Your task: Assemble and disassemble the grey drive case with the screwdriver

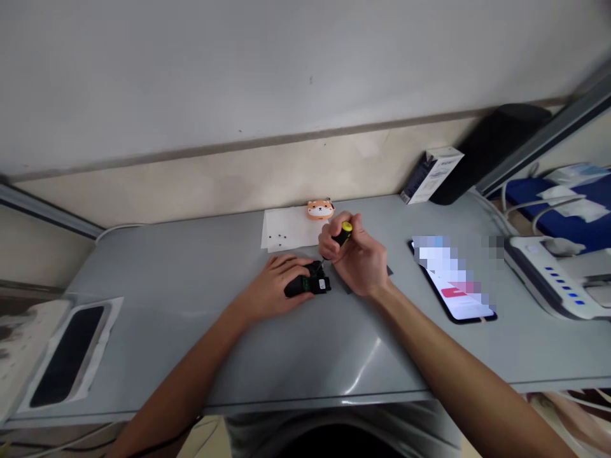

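Observation:
My left hand (280, 283) is closed round a small black device (312, 284) with a bit of green circuit board and a white label showing, and presses it to the grey table. In my right hand (360, 257) is a screwdriver (344, 233) with a black and yellow handle, fingers wrapped round it. Its thin shaft slants down to the device; the exact contact of the tip is too small to tell. Just behind lies white paper (298, 235) with several tiny dark screws (279, 236) on it. A dark flat piece is partly hidden beneath my right wrist.
An orange dog-faced case (320, 209) sits on the paper's back edge. To the right lie a lit phone (453, 280) and a white power strip (556, 277). A carton (432, 173) and black cylinder (489, 152) stand at the back right. Another dark phone-shaped slab (68, 355) lies at left.

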The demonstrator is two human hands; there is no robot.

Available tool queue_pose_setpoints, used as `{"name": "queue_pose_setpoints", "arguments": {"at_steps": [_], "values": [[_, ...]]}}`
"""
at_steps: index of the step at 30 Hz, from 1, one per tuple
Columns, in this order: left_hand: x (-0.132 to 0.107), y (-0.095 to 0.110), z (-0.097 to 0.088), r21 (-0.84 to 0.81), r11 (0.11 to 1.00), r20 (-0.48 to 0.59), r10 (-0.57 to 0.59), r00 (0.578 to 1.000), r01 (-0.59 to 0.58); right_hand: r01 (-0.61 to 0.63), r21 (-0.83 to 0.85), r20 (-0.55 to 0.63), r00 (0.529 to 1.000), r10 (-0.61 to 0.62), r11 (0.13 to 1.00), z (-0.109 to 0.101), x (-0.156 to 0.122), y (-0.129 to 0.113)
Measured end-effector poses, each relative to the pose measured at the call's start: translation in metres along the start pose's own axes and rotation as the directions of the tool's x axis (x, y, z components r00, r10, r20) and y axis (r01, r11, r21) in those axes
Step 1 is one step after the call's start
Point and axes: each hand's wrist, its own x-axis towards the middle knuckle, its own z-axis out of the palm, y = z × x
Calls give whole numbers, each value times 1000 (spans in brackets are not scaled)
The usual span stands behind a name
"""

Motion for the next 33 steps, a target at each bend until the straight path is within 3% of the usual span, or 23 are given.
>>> {"name": "queue_pose_setpoints", "arguments": {"at_steps": [9, 33], "values": [[3, 8, -4, -39, 995, 46, -87, 995, 89, 17, -24, 13, 1000, -17, 1000, 0, -3, 2], [0, 4, 0, -1, 1000, 10, -14, 1000, 14, 33, -16, 30, 999, -32, 999, 4, -4, 3]]}}
